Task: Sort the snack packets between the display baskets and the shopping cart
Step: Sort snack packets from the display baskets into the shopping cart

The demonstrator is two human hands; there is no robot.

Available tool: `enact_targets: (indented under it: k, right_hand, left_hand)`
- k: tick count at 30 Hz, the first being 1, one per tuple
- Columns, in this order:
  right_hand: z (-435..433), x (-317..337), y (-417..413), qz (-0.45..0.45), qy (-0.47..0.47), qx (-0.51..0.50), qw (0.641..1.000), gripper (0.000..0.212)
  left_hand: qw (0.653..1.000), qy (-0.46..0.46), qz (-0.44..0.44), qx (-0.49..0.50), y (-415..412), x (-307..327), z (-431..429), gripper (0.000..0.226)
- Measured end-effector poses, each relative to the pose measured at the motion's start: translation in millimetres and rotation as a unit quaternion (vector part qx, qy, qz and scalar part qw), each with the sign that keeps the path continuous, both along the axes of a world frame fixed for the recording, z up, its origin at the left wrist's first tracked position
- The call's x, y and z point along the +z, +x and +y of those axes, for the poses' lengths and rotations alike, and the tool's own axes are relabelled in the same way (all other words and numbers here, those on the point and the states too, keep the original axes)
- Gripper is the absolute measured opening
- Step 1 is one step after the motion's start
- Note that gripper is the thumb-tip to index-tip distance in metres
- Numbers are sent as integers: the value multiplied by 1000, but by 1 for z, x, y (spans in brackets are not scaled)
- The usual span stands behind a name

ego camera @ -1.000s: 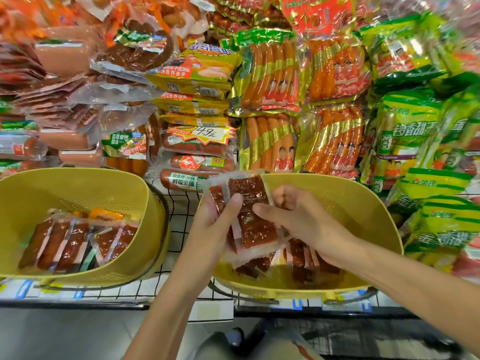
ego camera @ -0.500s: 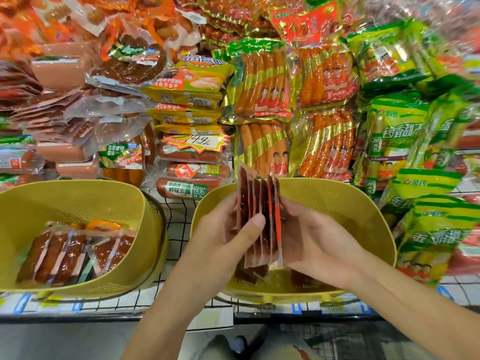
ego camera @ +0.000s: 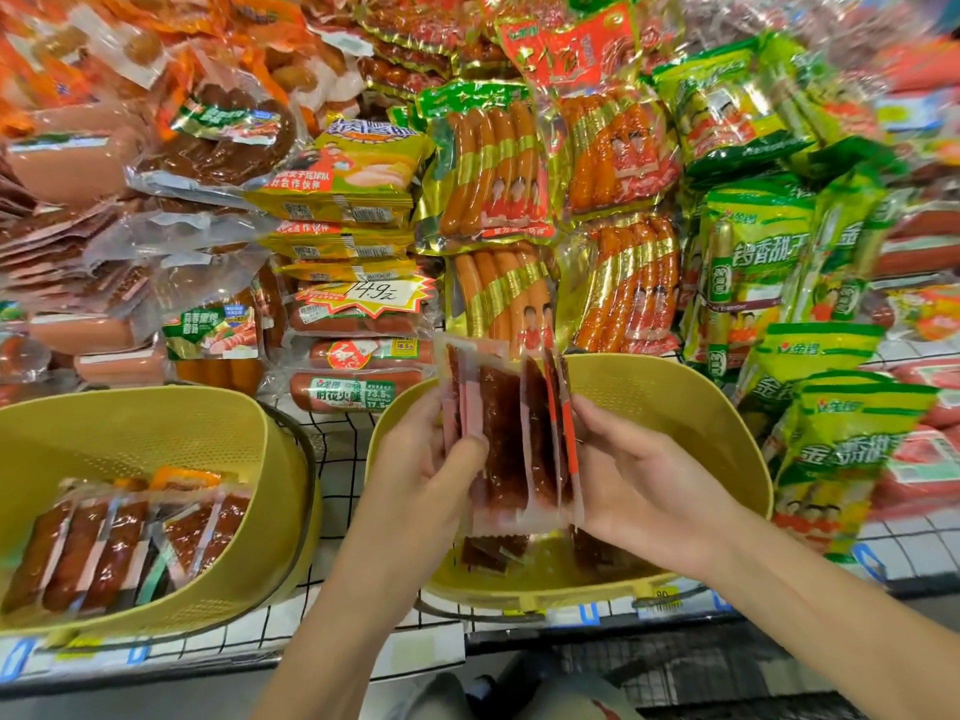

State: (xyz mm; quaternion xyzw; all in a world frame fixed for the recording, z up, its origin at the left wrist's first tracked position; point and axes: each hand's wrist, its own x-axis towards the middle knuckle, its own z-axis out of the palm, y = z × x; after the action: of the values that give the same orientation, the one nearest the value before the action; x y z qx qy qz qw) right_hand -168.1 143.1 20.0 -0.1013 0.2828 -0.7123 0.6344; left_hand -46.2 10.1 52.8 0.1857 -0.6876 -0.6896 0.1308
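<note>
Head view: your left hand (ego camera: 426, 475) and right hand (ego camera: 639, 491) grip fanned clear-film dark-red snack packets (ego camera: 501, 433) over a yellow plastic basket (ego camera: 675, 407). Loosely held middle ones could slip out.

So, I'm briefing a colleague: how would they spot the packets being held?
Find the right yellow basket. Above it the left hand and right hand hold a stack of clear meat packets. It stands upright; the loose packets in the left basket lie face-up.
</note>
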Motion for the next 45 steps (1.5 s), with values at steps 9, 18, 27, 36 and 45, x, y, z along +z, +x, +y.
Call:
enact_targets:
  k: [9,18,27,36,45]
  right_hand:
    - [57,6,39,142,122,-240,953,39]
    - [202,-12,141,86,235,-595,764,27]
    - [315,-87,259,-52,303,-750,585,45]
    - [380,-216,297,-184,340,-775,500,44]
    - [426,-295,296,-194,357,-759,509,28]
  left_hand:
    - [995,14,20,-93,-4,-11,8,36]
    - [947,143,-22,-286,-13,-46,112,34]
    - [856,44,-119,-501,-2,-116,264,23]
    - [800,-91,-205,-557,11,-244,382,20]
    - [779,-68,-280,-557,19,-340,449,27]
